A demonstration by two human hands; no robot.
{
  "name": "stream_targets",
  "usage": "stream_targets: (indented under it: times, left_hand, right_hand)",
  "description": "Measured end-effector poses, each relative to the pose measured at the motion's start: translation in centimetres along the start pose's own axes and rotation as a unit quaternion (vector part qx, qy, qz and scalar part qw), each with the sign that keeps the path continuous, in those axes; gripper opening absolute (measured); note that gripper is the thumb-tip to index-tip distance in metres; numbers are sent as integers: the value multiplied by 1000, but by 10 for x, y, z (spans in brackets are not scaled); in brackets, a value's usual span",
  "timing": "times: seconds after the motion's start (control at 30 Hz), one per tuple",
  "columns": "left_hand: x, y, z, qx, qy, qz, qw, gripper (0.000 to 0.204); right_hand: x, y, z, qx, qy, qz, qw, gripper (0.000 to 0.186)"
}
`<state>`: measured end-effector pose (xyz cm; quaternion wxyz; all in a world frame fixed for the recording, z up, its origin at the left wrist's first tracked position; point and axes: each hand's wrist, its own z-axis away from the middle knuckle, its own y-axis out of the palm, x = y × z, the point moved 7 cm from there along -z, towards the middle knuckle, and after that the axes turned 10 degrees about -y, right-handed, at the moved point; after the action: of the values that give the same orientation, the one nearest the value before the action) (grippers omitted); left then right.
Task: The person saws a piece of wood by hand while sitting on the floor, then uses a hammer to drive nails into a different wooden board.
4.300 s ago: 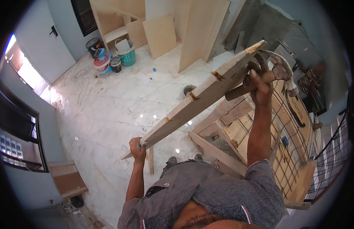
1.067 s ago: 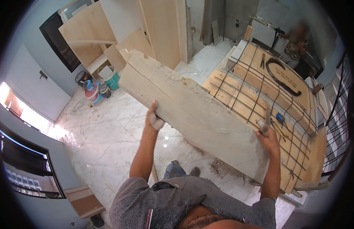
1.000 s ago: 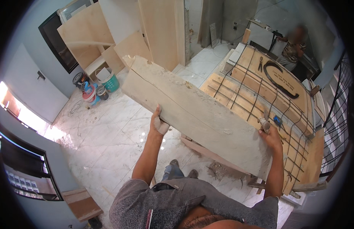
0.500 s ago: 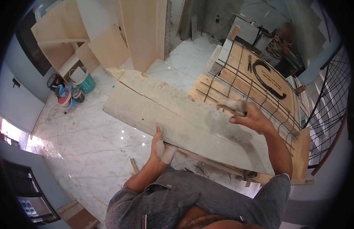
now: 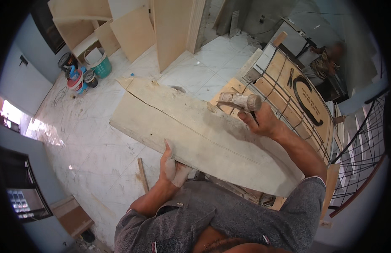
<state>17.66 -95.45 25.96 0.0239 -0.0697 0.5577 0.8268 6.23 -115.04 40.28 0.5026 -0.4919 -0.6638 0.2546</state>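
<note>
A long, dusty grey-white board (image 5: 183,130) with a crack along its length slants across in front of me. My left hand (image 5: 170,168) grips its near edge, the thumb lying on the top face and the fingers hidden underneath. Above the far edge of the board, my right hand (image 5: 261,120) is closed round a claw hammer (image 5: 239,101). The hammer's round striking face points right, and most of its handle is hidden by the hand. The board's far left corner is splintered, and its far edge is rough.
At right a wooden panel (image 5: 298,95) carries a steel bar grid, pliers (image 5: 290,78) and a black curved bar (image 5: 307,101). Another person (image 5: 326,63) sits beyond it. Buckets (image 5: 100,65) and plywood sheets (image 5: 134,33) stand far left. A wood strip (image 5: 143,175) lies on the tiled floor.
My right hand has lifted the hammer and moved it slightly left, its head now sharper and turned. My left hand keeps its hold on the board. The whole view has shifted slightly.
</note>
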Motion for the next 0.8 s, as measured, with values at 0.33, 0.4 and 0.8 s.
stream_targets:
  times: [0.33,0.4,0.8]
  left_hand:
    - [9,-3,2,-22,48,4,999,64]
    - [11,1,5,-23,48,-2,999,64]
    - [11,4,4,-43,25,-27,998,63]
  right_hand:
    - [1,8,-18,31,-102,1,994,32]
    - [5,0,-19,-5,-110,-80,991,32]
    - [0,2,-16,14,-156,-17,988,30]
